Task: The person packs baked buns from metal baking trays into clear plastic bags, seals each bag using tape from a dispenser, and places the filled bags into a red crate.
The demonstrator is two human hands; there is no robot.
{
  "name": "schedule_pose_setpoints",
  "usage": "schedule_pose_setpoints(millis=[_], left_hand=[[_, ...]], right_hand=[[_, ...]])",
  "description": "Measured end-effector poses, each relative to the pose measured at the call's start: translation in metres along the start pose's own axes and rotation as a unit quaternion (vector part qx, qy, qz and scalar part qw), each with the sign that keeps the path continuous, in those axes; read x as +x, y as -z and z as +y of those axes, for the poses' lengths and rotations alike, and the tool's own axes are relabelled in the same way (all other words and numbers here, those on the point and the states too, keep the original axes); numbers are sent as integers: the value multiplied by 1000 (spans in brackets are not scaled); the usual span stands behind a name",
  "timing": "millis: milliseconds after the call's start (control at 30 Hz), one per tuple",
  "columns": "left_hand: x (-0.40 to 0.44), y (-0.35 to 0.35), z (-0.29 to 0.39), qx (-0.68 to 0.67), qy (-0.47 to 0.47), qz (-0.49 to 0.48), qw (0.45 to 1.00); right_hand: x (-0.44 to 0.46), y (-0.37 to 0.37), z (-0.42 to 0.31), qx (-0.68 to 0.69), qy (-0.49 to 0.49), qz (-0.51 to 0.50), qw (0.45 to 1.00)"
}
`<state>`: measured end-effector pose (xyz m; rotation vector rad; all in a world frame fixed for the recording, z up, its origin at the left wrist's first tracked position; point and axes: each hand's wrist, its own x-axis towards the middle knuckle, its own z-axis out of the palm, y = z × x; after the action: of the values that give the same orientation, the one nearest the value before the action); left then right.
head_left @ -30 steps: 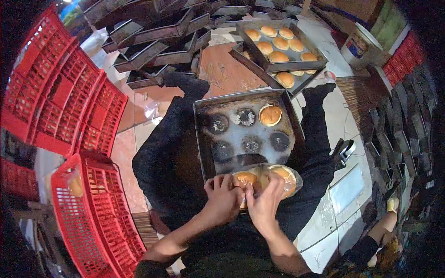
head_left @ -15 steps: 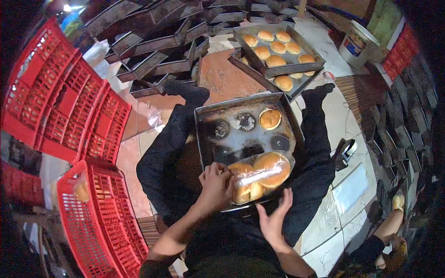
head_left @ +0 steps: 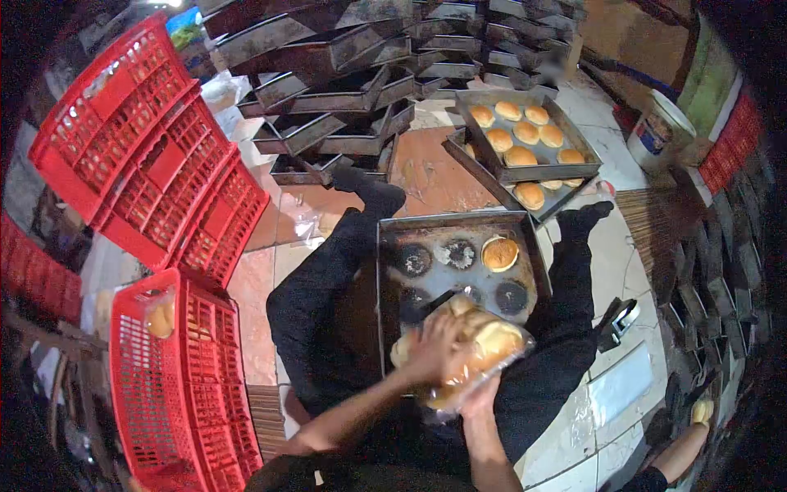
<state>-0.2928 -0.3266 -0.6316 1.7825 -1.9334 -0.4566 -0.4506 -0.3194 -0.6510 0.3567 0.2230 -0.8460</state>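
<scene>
A clear plastic bag of buns [head_left: 494,348] is lifted and tilted over the near edge of a dark metal tray [head_left: 451,220] between my legs. My right hand [head_left: 481,398] grips the bag from below, its fingers partly hidden. Across the bag's left side lies my left hand [head_left: 434,351], blurred by motion, with its fingers curved over the wrapped buns. One loose bun [head_left: 500,254], browned side up, sits in the tray's far right part. Dark round marks cover the tray floor around it.
Red crates [head_left: 156,172] stand at the left; a nearer red crate [head_left: 205,353] holds a bagged item. Stacked trays [head_left: 336,102] rise behind. Two trays of buns [head_left: 525,135] overlap at back right, near a white bucket [head_left: 660,131]. Another person's arm [head_left: 684,451] shows lower right.
The bag of buns has been raised and turned, now tilted. My right hand has moved from beside the bag to grip it underneath. The camera view has shifted slightly.
</scene>
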Motion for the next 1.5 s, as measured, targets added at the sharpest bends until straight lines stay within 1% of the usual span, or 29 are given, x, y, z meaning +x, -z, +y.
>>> schedule_pose_setpoints(millis=[33,67,167,300,367,400,467,500,533,567,600,633,667,700,767,800,867,900,933,967,1100,1133,1167,1233,1267,1333,1367,1433,1500], left_hand=[[-10,28,42,20,28,25,999],[-19,53,80,37,58,50,996],[-39,100,142,19,26,70,997],[-79,136,146,-50,-27,84,995],[-99,149,138,-85,66,281,953],[-107,152,132,-82,73,291,950],[-120,153,113,-333,177,352,857],[-122,152,106,-325,189,377,847],[-120,153,98,-491,179,403,751],[-122,157,87,-638,149,418,629],[-131,164,77,-695,149,432,555],[-142,171,63,-697,159,461,525],[-155,176,52,-699,169,489,494],[-168,186,37,-696,172,515,471],[-207,207,7,-656,184,585,440],[-231,218,-8,-629,191,622,426],[-284,249,-35,-569,200,686,406],[-315,265,-49,-538,204,714,399],[-344,281,-59,-513,210,733,394],[-371,297,-70,-489,218,750,388],[-432,345,-102,-479,220,761,379],[-467,345,-141,-601,74,661,444],[-453,348,-141,-594,100,686,409],[-432,340,-137,-635,206,652,360],[-420,333,-142,-660,251,614,352],[-409,311,-179,-701,347,520,343],[-407,297,-203,-717,397,462,339],[-397,287,-218,-672,477,428,370],[-384,283,-227,-605,541,408,419]], right_hand=[[4,11,-5,110,-41,-61,991],[2,18,-7,129,-48,-72,988],[-7,8,-3,-3,6,-2,1000],[-17,-48,12,-197,15,29,980],[-11,-81,20,-276,-1,1,961],[-11,-96,27,-315,-11,-16,949],[-10,-125,50,-402,-36,-57,913],[-12,-138,62,-443,-50,-78,891],[-16,-149,77,-487,-65,-96,866],[-22,-158,94,-532,-77,-108,836],[-32,-164,108,-571,-91,-107,809],[-38,-168,124,-619,-103,-140,766],[-37,-189,143,-703,-8,-451,550],[-35,-200,158,-730,46,-509,453],[-36,-207,174,-743,125,-524,396],[-33,-202,174,-736,115,-535,398],[-22,-185,160,-683,117,-465,551],[-28,-185,154,-706,65,-283,646],[-19,-174,130,-751,125,-339,553],[-21,-172,114,-769,132,-337,527],[-17,-130,44,-787,110,-194,576],[-15,-105,15,-767,110,-174,608],[-19,-94,6,-764,152,-79,622],[-60,-124,24,-772,133,-54,619],[-65,-126,26,-771,133,-55,620],[-71,-120,23,-712,70,8,698],[-69,-116,24,-712,72,9,699],[-67,-109,27,-654,61,105,747],[-63,-106,26,-666,66,87,738]])
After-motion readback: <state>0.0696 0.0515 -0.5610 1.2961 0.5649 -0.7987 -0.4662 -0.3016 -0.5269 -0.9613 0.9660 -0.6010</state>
